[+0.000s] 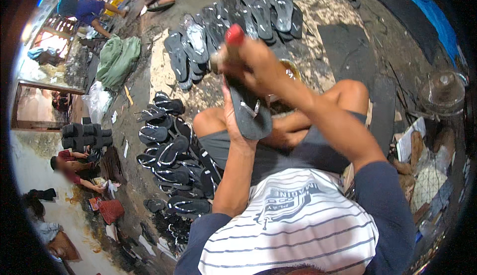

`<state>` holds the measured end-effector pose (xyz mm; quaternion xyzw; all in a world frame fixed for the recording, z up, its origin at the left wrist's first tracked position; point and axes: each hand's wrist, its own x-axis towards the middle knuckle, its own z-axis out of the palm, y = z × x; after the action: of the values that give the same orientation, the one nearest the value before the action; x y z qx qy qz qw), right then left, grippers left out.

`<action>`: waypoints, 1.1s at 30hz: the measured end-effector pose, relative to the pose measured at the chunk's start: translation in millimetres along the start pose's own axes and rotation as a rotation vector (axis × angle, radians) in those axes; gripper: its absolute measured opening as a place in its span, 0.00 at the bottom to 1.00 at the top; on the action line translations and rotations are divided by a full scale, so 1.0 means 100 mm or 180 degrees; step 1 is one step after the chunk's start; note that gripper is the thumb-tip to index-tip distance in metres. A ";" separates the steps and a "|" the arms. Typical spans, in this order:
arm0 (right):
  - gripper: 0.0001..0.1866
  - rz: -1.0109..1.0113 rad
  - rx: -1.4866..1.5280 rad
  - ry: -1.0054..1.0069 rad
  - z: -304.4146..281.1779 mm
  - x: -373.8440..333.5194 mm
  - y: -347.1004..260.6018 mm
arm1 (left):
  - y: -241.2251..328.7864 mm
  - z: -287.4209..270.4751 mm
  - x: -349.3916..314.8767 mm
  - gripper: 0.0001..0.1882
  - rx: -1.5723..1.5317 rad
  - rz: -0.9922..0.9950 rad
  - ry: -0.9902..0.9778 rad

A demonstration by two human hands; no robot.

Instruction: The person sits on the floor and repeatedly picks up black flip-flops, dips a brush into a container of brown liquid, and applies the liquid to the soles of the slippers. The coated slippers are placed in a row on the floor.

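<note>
A black flip-flop with a shiny strap is held up in front of my crossed legs. My left hand grips it from beneath, along its left edge. My right hand, smeared by motion, is closed above the flip-flop's far end. A red-ended tool sticks out of the top of that fist; its working end is hidden or blurred, so its kind is unclear. Partly behind my right forearm stands a round container with something yellowish in it.
Rows of black soles lie on a pale sheet ahead. Strapped flip-flops are heaped at my left. A dark flat sheet and a round caged fan are at right. Green cloth and other people are farther left.
</note>
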<state>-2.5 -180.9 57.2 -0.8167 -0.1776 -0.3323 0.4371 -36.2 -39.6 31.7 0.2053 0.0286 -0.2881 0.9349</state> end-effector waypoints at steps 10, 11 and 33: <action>0.15 0.0152 0.0549 0.0317 0.04 -0.31 0.16 | 0.15 -0.03 0.13 0.29 0.0221 0.0512 0.0275; 0.14 0.0402 0.0649 0.0364 -0.04 -0.05 0.32 | 0.13 -0.11 0.08 0.28 0.0154 0.0086 -0.0099; 0.19 0.2211 0.0419 0.1968 -1.19 -1.10 -0.40 | -0.24 -1.18 3.45 0.36 0.0620 -0.0265 0.1462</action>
<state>-150.9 -257.5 51.1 -0.6610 0.2242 -0.3821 0.6057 245.8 -191.8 -144.2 0.3532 0.2208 -0.2736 0.8670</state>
